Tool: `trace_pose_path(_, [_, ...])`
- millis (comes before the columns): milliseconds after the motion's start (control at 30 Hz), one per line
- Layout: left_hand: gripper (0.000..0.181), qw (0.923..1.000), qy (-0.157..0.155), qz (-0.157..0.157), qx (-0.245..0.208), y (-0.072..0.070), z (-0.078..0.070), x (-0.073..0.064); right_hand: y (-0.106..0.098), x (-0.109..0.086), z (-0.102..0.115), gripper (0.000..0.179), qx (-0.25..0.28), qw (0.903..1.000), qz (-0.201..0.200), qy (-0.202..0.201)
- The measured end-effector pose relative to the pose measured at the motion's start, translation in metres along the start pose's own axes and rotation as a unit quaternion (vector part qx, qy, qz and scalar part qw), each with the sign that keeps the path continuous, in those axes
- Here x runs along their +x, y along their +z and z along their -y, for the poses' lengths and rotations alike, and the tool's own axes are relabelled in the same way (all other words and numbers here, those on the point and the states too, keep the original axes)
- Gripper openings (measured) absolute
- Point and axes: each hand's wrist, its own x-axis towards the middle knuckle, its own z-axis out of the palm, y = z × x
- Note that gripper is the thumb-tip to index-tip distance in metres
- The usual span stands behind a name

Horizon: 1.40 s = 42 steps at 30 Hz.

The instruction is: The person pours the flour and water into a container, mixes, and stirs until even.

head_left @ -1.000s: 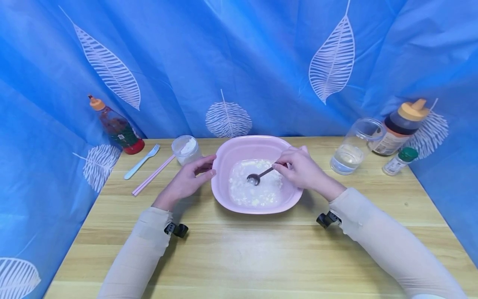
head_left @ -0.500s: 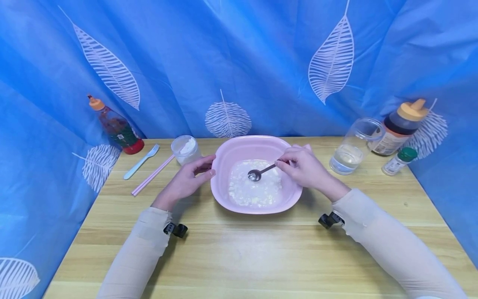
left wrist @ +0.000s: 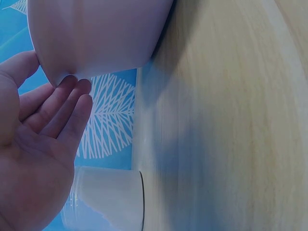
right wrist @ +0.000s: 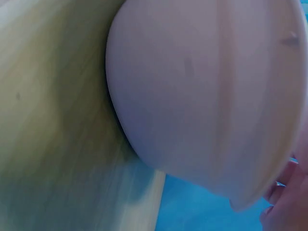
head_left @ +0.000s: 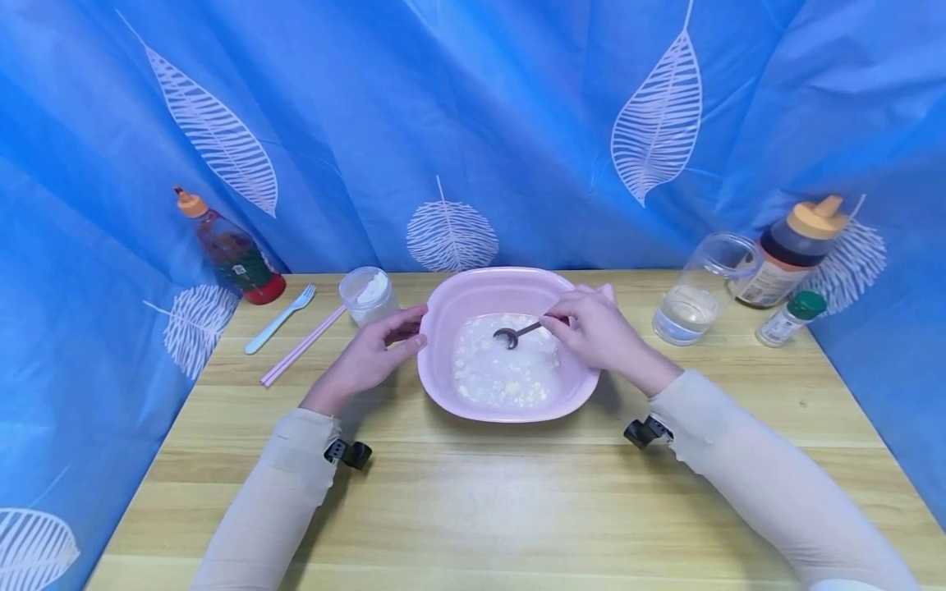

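The hands [head_left: 369, 357] are bare; cream sleeves [head_left: 259, 509] end in uneven cuffs [head_left: 309, 437], with a small black camera [head_left: 359, 455] beside each.

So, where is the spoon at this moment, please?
In the head view, the spoon is pinched in the right hand, reaching from the right into the pink tub, its round end at the white mixture.

R hand [right wrist: 291, 199] mostly cut off (R wrist view).

one basin [head_left: 473, 294], one spoon [head_left: 526, 330], two chopsticks [head_left: 304, 347] (a pair)
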Motion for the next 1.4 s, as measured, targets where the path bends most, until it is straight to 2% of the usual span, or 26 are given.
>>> trace_pose_path(133, [0.055,1.0,-0.002,-0.001,-0.001,0.0,0.0,0.001,-0.011,-0.005,-0.006,0.011,-0.011,0.9998,0.01,-0.013])
trace_pose_path(300, [0.055,1.0,-0.003,0.0,0.001,0.0,0.0,0.001,-0.021,-0.015,-0.008,0.01,-0.009,0.9985,0.042,-0.034])
trace_pose_path(633, [0.054,1.0,-0.001,0.0,0.003,0.0,-0.002,0.001,-0.017,-0.021,0.0,0.008,0.047,0.9901,0.1,-0.086])
trace_pose_path(767, [0.055,1.0,-0.001,0.0,0.003,0.001,-0.002,0.001,-0.008,-0.021,0.006,0.008,0.067,0.987,0.095,-0.111])
trace_pose_path(933, [0.055,1.0,-0.001,-0.001,0.001,0.002,-0.001,-0.001,0.004,-0.014,0.015,0.007,0.051,0.9849,0.059,-0.154])
trace_pose_path(1033, [0.055,1.0,-0.002,-0.002,0.003,0.002,0.001,-0.001,0.007,-0.009,0.019,0.007,0.035,0.9877,0.049,-0.145])
trace_pose_path(1133, [0.054,1.0,-0.003,-0.002,0.007,0.002,0.003,-0.001,0.006,-0.005,0.019,0.007,0.013,0.9928,0.044,-0.111])
trace_pose_path(1400, [0.054,1.0,-0.002,0.0,0.009,0.0,0.004,-0.001,-0.01,-0.004,0.005,0.01,-0.056,0.9974,0.021,-0.041])
